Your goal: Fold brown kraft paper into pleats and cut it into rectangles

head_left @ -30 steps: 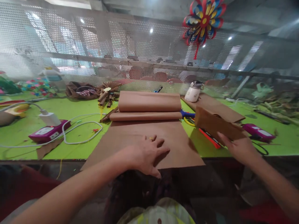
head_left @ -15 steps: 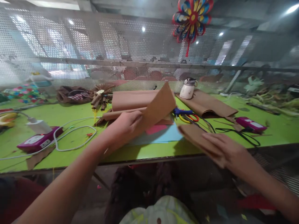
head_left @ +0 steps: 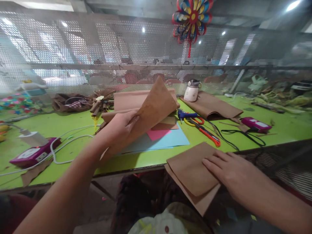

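My left hand (head_left: 124, 125) grips the edge of a large sheet of brown paper (head_left: 156, 107), lifted and curling above the table. Beneath it lie light blue paper (head_left: 177, 136) and a pink piece of paper (head_left: 158, 134). My right hand (head_left: 224, 169) is closed on folded brown paper (head_left: 192, 165), held at the table's front edge and partly past it. Between the hands, farther back, are a blue-handled glue gun (head_left: 186, 114), yellow-and-red-handled scissors (head_left: 191, 122) and an orange-red utility knife (head_left: 211, 137). A brown paper roll (head_left: 131, 99) sits behind the lifted sheet.
A white flask (head_left: 191, 91) stands on folded brown paper (head_left: 216, 105) at the back right. Purple power strips (head_left: 36, 152) lie left and right, with cables across the green table (head_left: 146, 160). Bundled brown twig-like rolls (head_left: 98, 105) are at back left.
My left hand has gone from lying flat on the brown sheet to lifting it, uncovering blue and pink paper. My right hand has brought the folded brown paper toward me, uncovering the scissors.
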`<move>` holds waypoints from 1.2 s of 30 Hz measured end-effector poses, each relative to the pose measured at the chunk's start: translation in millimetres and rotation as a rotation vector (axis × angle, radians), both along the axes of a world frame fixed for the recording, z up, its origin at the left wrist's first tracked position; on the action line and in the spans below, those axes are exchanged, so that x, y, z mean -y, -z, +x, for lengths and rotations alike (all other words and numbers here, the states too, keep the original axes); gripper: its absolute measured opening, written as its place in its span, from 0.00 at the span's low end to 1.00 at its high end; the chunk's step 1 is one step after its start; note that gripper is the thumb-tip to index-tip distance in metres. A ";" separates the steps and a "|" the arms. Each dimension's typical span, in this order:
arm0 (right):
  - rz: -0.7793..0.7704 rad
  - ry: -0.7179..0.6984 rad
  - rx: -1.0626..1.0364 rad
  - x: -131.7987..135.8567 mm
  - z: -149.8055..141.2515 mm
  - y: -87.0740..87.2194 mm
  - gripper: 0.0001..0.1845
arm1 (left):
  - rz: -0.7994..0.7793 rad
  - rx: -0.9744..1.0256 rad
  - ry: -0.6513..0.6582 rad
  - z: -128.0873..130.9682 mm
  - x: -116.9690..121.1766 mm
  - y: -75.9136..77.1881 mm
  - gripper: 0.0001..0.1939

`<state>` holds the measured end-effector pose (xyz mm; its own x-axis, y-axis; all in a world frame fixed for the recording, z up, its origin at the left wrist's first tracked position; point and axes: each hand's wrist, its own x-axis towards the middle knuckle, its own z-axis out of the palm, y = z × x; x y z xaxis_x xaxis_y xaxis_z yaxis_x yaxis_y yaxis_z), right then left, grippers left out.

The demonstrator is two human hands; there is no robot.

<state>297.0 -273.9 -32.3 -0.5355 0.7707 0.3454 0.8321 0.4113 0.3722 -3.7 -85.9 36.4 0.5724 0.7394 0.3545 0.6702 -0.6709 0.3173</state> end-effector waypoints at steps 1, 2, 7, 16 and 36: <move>-0.018 0.012 0.008 -3.2 0.5 2.3 0.20 | -0.004 -0.005 -0.002 0.6 0.2 0.8 0.23; -0.035 0.027 0.017 -7.4 1.2 4.9 0.20 | -0.010 -0.013 -0.003 1.2 0.6 1.3 0.23; -0.096 0.142 0.039 -30.6 2.9 15.9 0.21 | -0.053 0.003 0.041 3.5 5.4 1.9 0.22; -0.084 0.076 -0.045 -12.1 13.1 -1.1 0.25 | -0.047 -0.022 0.024 6.6 9.6 8.0 0.21; -0.206 0.023 -0.048 -25.3 31.9 15.2 0.28 | 0.425 -0.651 0.287 38.6 49.4 67.8 0.12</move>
